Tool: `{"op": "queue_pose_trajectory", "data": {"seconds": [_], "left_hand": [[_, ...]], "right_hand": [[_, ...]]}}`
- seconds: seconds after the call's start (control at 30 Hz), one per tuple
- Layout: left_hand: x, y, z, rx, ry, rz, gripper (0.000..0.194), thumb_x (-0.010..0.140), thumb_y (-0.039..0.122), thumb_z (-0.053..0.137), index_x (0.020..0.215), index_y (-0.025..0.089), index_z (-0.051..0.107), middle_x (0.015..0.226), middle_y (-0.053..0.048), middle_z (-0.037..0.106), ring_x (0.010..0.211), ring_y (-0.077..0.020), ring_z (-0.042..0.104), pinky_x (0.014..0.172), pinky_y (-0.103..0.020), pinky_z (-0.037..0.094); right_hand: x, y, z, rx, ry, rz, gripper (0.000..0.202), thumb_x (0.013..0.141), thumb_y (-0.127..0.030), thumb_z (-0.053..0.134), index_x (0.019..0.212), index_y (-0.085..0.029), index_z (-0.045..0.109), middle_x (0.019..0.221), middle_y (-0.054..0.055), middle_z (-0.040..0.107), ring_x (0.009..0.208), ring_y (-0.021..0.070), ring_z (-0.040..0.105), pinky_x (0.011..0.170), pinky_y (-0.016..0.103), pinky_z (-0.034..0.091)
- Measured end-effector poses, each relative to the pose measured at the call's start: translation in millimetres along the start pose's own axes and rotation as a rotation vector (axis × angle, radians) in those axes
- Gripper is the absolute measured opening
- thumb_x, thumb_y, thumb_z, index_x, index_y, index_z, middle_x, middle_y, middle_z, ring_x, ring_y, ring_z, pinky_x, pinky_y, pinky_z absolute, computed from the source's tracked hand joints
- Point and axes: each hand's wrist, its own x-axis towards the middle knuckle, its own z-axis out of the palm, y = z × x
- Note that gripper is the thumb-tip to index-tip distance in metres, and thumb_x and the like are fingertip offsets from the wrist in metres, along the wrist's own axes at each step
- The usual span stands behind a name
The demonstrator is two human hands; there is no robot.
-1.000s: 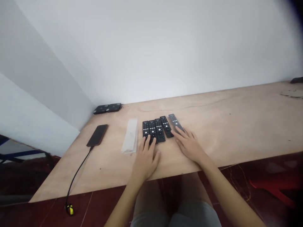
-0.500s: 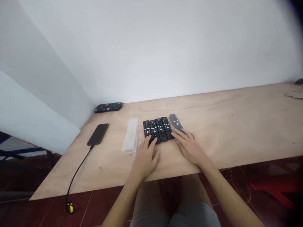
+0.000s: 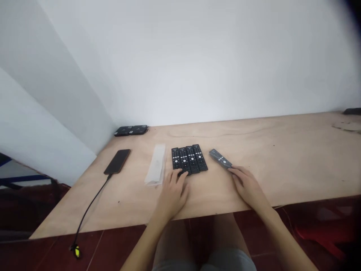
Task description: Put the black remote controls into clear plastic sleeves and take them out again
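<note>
Several black remote controls (image 3: 192, 159) lie side by side in a slightly fanned row on the wooden table. At the lower ends of the leftmost two, my left hand (image 3: 175, 188) rests its spread fingertips, holding nothing. To the right of the row, a separate, greyer-looking remote control (image 3: 220, 158) lies slanted, its upper end toward the left. My right hand (image 3: 246, 183) has its fingers closed round that remote's lower end, which they partly hide. Left of the row is a flat, whitish, translucent stack of what look like plastic sleeves (image 3: 156, 165).
A phone (image 3: 117, 162) lies on the left of the table (image 3: 135, 207), its black cable (image 3: 91, 207) hanging over the front edge. Two flat black boxes (image 3: 131, 130) sit in the back corner by the wall. At the far right are a dark object (image 3: 352, 111) and a pale flat piece (image 3: 348, 126).
My right hand has moved right, away from the row, and the separate remote has swung to a stronger slant with it. My left hand stays at the row's lower left.
</note>
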Motion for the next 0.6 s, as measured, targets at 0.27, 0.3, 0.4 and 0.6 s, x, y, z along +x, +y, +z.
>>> {"op": "queue_pose_trajectory", "data": {"seconds": [0.27, 0.3, 0.4, 0.6], "left_hand": [[-0.8, 4.0, -7.6, -0.170, 0.024, 0.153, 0.036, 0.109, 0.016, 0.053, 0.144, 0.022, 0.061, 0.135, -0.014, 0.065, 0.127, -0.0301, 0.065, 0.110, -0.050, 0.057], [-1.6, 5.2, -9.1, -0.202, 0.011, 0.184, 0.034, 0.110, 0.016, 0.052, 0.141, 0.022, 0.062, 0.132, -0.014, 0.066, 0.124, -0.0290, 0.067, 0.107, -0.047, 0.059], [-4.4, 9.1, -14.4, -0.243, -0.036, 0.253, 0.030, 0.109, 0.020, 0.056, 0.138, 0.024, 0.065, 0.130, -0.014, 0.070, 0.121, -0.0296, 0.069, 0.105, -0.048, 0.060], [-12.1, 2.9, -21.4, -0.250, -0.151, 0.271, 0.050, 0.106, 0.031, 0.071, 0.154, 0.028, 0.059, 0.144, -0.013, 0.069, 0.135, -0.0326, 0.064, 0.117, -0.056, 0.055]], "right_hand": [[-61.6, 23.0, -60.8, 0.208, -0.065, 0.036, 0.028, 0.103, -0.032, 0.067, 0.124, -0.032, 0.085, 0.138, 0.011, 0.076, 0.129, 0.0342, 0.073, 0.113, 0.056, 0.061], [-62.3, 17.4, -61.1, 0.244, -0.086, 0.022, 0.028, 0.103, -0.030, 0.068, 0.124, -0.033, 0.085, 0.138, 0.011, 0.077, 0.129, 0.0342, 0.074, 0.112, 0.056, 0.062], [-53.0, -10.2, -52.1, 0.346, -0.203, -0.024, 0.032, 0.104, -0.023, 0.064, 0.126, -0.034, 0.085, 0.143, 0.010, 0.075, 0.135, 0.0329, 0.071, 0.117, 0.057, 0.059], [-19.4, -72.8, -10.3, 0.471, -0.353, -0.160, 0.039, 0.101, -0.013, 0.065, 0.128, -0.033, 0.084, 0.142, 0.008, 0.076, 0.141, 0.0300, 0.067, 0.120, 0.053, 0.058]]}}
